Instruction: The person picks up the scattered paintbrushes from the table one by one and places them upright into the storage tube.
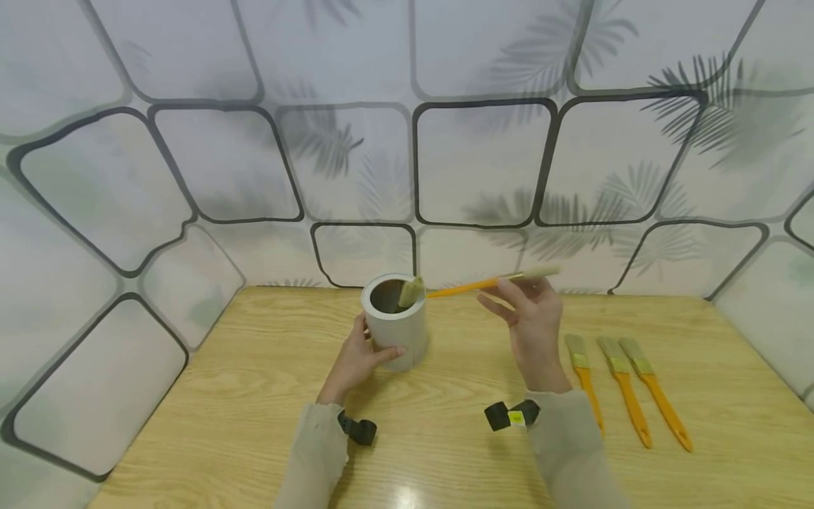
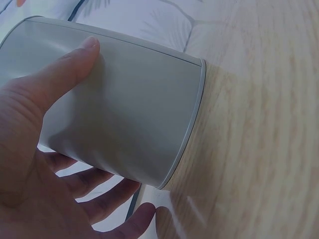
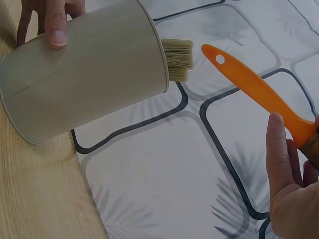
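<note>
A grey cylindrical can (image 1: 410,339) stands upright on the table, with pale paintbrush bristles (image 1: 410,293) showing at its mouth; how many brushes are inside cannot be told. My left hand (image 1: 356,364) grips the can's side, and the left wrist view has the thumb across the grey wall (image 2: 134,104). Right of the can, my right hand (image 1: 536,336) holds a paintbrush (image 1: 467,287) in the air near its ferrule. Its orange handle (image 3: 254,89) points left toward the can's rim, apart from the bristles there, while its own bristles point right.
Three more orange-handled paintbrushes lie on the wooden table (image 1: 445,438) at the right: a left one (image 1: 581,367), a middle one (image 1: 626,392) and a right one (image 1: 658,396). A patterned wall covering (image 1: 483,162) rises behind the table and along its sides.
</note>
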The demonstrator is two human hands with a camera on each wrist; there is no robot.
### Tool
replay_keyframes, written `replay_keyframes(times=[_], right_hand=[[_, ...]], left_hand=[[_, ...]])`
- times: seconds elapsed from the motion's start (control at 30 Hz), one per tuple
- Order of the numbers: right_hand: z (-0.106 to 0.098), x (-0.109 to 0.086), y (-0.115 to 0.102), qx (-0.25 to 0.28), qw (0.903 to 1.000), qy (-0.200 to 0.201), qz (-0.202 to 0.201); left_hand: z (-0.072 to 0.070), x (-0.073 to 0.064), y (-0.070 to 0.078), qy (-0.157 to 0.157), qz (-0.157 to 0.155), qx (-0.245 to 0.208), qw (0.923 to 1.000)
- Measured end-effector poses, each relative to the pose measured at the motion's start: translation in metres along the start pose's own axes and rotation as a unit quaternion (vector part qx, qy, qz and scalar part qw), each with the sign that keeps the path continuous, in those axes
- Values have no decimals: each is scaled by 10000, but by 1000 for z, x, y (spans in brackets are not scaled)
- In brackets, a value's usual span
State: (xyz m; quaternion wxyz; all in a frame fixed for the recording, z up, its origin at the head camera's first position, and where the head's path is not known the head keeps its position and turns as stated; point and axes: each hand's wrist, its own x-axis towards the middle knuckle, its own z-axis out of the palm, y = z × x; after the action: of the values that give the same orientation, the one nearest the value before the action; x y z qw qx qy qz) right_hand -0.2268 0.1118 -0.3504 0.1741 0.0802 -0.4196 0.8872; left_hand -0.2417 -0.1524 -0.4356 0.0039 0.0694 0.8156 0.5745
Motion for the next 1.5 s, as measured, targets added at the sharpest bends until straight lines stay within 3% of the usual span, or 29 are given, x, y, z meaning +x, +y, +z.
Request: replay_keyframes(times=[1.07,1.5], right_hand=[[30,-7,31,-719,9971,-250,0],[49,-13,39,-1563,9875,-214,36]], left_hand=[[0,-1,1,-26,-17,90,10000],[0,-1,2,-21,-18,103,9999]])
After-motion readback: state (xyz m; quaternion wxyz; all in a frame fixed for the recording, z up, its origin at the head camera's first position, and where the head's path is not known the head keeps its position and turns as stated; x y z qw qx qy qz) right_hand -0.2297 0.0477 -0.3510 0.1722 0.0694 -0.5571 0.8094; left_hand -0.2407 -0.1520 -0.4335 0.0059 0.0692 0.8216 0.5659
